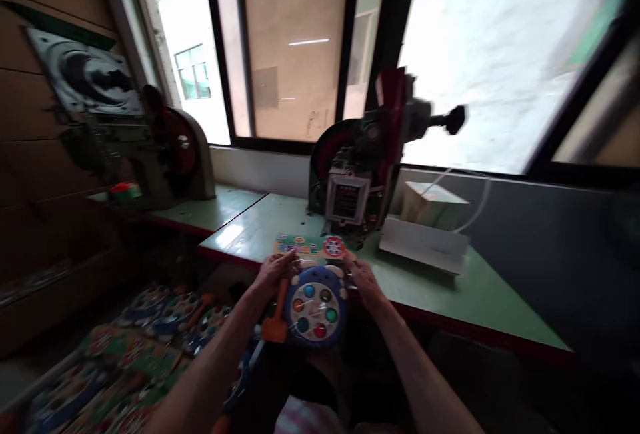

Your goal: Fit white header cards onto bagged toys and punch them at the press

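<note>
Both hands hold a packaged toy at the table's front edge. Its printed header card (310, 247) is uppermost, with colourful pictures on it. Below the card hangs a round blue animal-faced toy (316, 275) with several coloured buttons, and an orange toy hammer (275, 329) lies along its left side. My left hand (273, 273) grips the card's left end, thumb on top. At the right end, my right hand (366, 281) pinches the card. The card's far edge lies close in front of a dark red bench press machine (350, 194); whether they touch I cannot tell.
Several similar packaged toys (165, 311) are piled at the lower left. On the green table (500, 307), a small carton (435, 204) and a white open box (425, 247) stand right of the machine. A second machine (180, 154) is at the left, below windows.
</note>
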`<state>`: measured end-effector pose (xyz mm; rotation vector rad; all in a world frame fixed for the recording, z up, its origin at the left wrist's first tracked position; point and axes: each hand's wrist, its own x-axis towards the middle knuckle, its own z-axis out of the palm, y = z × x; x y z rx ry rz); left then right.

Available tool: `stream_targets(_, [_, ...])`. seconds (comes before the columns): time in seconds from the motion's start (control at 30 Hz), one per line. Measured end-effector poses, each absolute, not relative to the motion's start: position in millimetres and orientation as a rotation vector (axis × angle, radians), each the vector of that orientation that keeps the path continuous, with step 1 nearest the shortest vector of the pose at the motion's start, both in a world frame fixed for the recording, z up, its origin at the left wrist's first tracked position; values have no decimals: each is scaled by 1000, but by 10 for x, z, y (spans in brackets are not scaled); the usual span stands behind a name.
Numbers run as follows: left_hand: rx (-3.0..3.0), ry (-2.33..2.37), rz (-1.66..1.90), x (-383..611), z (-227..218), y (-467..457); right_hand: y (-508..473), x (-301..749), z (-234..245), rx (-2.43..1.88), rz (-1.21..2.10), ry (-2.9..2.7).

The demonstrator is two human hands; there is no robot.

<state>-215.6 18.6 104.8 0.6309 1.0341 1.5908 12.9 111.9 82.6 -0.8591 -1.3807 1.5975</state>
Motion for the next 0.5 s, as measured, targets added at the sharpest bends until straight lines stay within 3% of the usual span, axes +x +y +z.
stream_targets(0.27, [360, 1235, 1623, -1967, 157, -720, 363, 283, 263, -1043, 1516, -1523])
stream_targets(0.37, [420, 1363, 1715, -2056, 92, -1148, 53, 237, 249, -1070, 1488, -1574])
stream_targets(0.5, [604, 1905, 1999, -1978, 229, -1827, -225, 9, 373, -1034, 1353, -1585])
